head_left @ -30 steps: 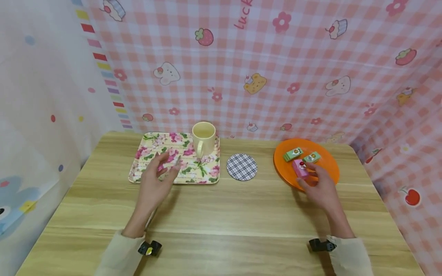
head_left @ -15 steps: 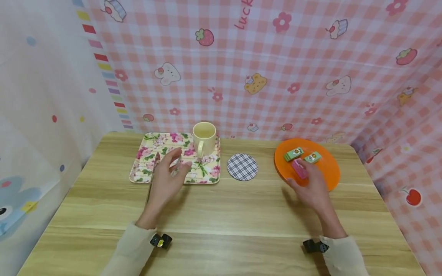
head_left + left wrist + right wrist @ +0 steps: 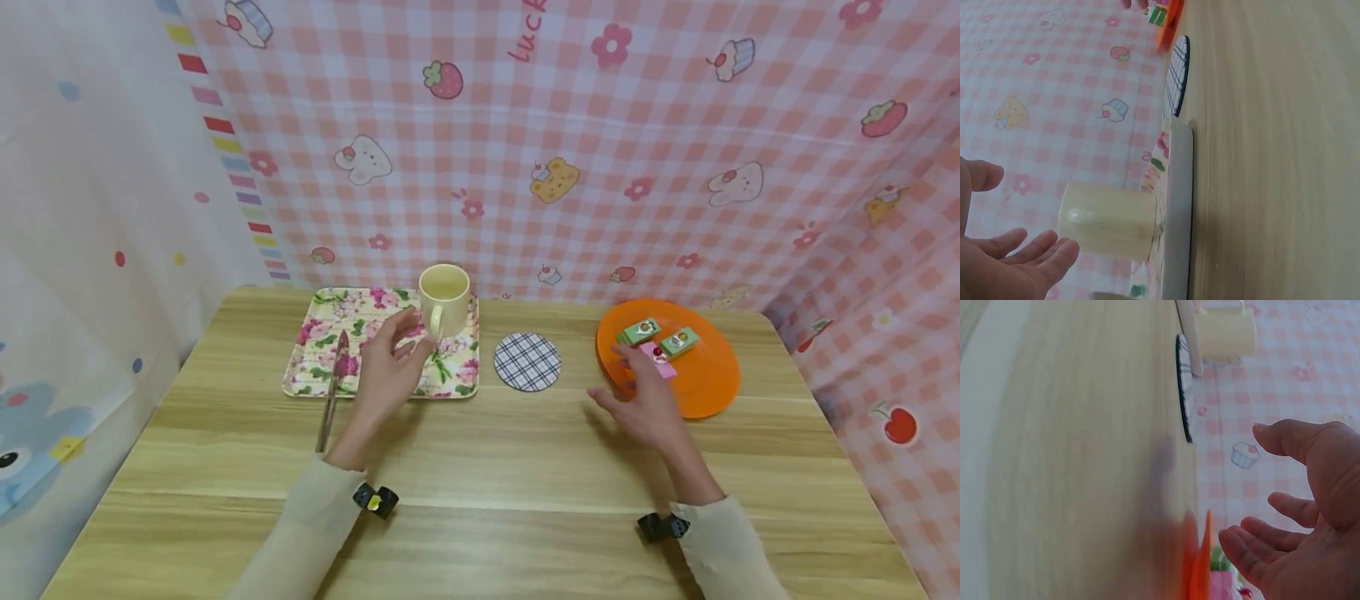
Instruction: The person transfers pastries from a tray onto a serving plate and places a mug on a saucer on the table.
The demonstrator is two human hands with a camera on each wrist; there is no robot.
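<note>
My left hand (image 3: 388, 375) hovers over the front of the floral tray (image 3: 456, 388), fingers loosely bent and nothing in them. Just beyond its fingertips stands an upright pale yellow mug (image 3: 452, 300), its handle facing me; I cannot tell whether the fingers touch it. In the left wrist view the fingers lie close to the mug (image 3: 1113, 219). My right hand (image 3: 651, 410) is spread over the near left edge of an orange plate (image 3: 711, 385), holding nothing. On that plate lie a pink block (image 3: 662, 363) and two green blocks, one left (image 3: 639, 332), one right (image 3: 679, 342).
A round plaid coaster (image 3: 527, 362) lies between tray and plate. One slender metal thing with a pointed tip (image 3: 330, 407) rests across the tray's near left edge; its kind is unclear. Patterned cloth (image 3: 495, 217) hangs behind the wooden table (image 3: 510, 533).
The left hand has moved right, towards the mug, uncovering the slender metal thing. The right hand has let go of the pink block on the plate and drawn back leftwards.
</note>
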